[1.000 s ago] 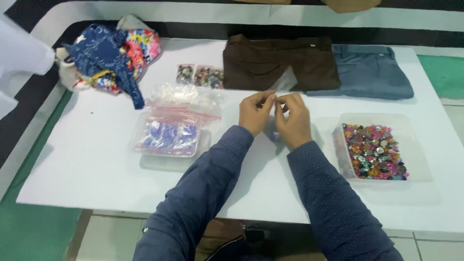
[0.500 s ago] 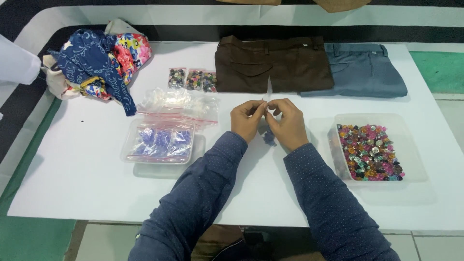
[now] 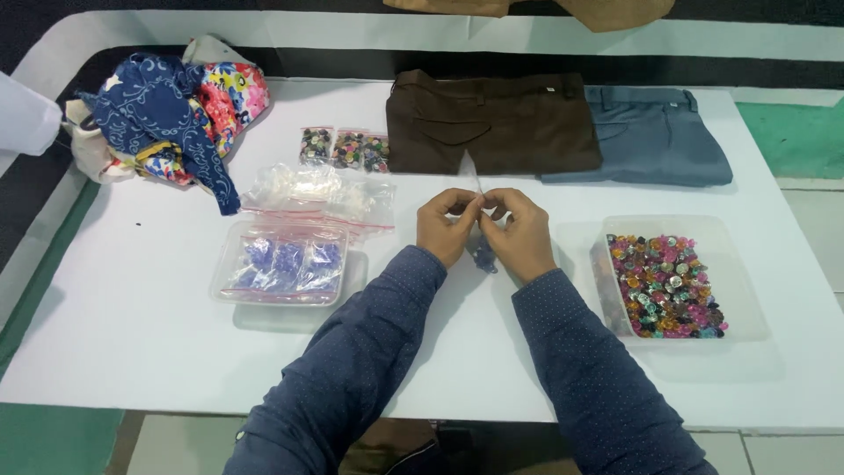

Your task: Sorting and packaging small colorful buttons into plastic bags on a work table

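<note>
A small clear bag (image 3: 481, 251) with blue pieces is pinched at its top by the closed fingers of the left hand (image 3: 448, 227) and the right hand (image 3: 520, 233), above the middle of the white surface (image 3: 132, 352). A clear tray of coloured buttons (image 3: 668, 283) is placed to the right, a tray of blue packets (image 3: 283, 268) to the left, and brown trousers (image 3: 492, 123) lie behind; nothing is blocking the hands.

Small bag (image 3: 482, 251) mostly behind fingers (image 3: 470, 204)

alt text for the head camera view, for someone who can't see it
A person's left hand and right hand pinch a small clear plastic bag of blue pieces over a white table. A clear tray of multicoloured buttons sits to the right, a clear tray of bagged blue pieces to the left, and folded brown trousers and grey-blue trousers beyond.
</note>
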